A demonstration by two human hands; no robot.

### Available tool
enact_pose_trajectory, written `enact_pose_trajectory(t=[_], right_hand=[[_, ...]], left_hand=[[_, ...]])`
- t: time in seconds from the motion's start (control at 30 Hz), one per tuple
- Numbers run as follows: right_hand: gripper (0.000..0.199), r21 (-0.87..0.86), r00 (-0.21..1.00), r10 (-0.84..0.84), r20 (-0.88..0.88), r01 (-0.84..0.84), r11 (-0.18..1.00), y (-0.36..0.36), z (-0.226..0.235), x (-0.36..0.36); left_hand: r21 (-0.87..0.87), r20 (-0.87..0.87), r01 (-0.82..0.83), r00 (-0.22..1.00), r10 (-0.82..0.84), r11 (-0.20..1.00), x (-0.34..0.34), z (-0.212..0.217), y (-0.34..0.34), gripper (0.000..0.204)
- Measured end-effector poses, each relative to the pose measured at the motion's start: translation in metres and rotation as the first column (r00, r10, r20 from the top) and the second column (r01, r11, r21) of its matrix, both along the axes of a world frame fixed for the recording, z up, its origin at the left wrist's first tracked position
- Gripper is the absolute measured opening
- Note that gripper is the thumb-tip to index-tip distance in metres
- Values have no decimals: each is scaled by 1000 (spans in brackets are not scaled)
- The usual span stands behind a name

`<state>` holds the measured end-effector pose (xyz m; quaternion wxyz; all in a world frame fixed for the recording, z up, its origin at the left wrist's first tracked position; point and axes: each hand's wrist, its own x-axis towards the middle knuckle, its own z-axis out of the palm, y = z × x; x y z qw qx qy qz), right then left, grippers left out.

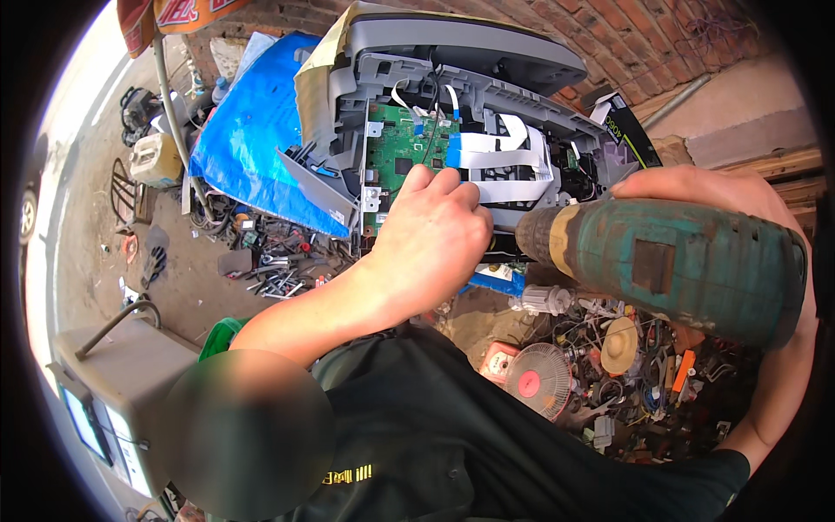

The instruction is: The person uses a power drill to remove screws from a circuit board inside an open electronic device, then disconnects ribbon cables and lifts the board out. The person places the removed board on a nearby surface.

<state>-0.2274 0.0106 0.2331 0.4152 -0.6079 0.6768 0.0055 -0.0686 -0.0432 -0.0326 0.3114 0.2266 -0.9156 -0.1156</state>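
nearest is the drill, right of and below the circuit board, its chuck pointing leftward. its teal shell is scuffed and grimy, with a tan collar. it is probably heavy and stiff, best taken by the handle, hidden here; the right grip is wrapped around it from behind. the left grip lies over the circuit board's lower right part, fingers curled in; whether it pinches anything, i cannot tell. the circuit board, green and dotted with chips, looks fragile, best touched by its edges. right of it, white ribbon cables should be soft and crease easily. around it, the opened machine, grey plastic, seems stiff and bulky, best held by its rim; beyond the circuit board rises its lid.
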Motion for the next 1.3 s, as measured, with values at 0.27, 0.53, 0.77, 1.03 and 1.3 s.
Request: enact_pose_trajectory(t=[0.27,0.53,0.77,1.03,1.3], right_hand=[[86,-230,855,461,-239,-511,828,2,-9,-12],[94,-113,829,475,-295,-524,844,-3,-4,-12],[91,-153,880,433,-195,-464,873,-15,-14,-21],[89,-227,892,428,-145,-451,863,-18,-20,-41],[87,-317,897,419,-144,-443,839,13,-32,-62]], left_hand=[[23,-6,22,1000,-22,999,0,2,-1,11],[38,52,31,998,-33,999,-4,10,1,6],[19,59,-5,998,4,1000,0,10,0,7],[77,209,46,976,-61,996,3,23,-9,10],[329,290,-11,953,-91,944,0,37,-18,12]])
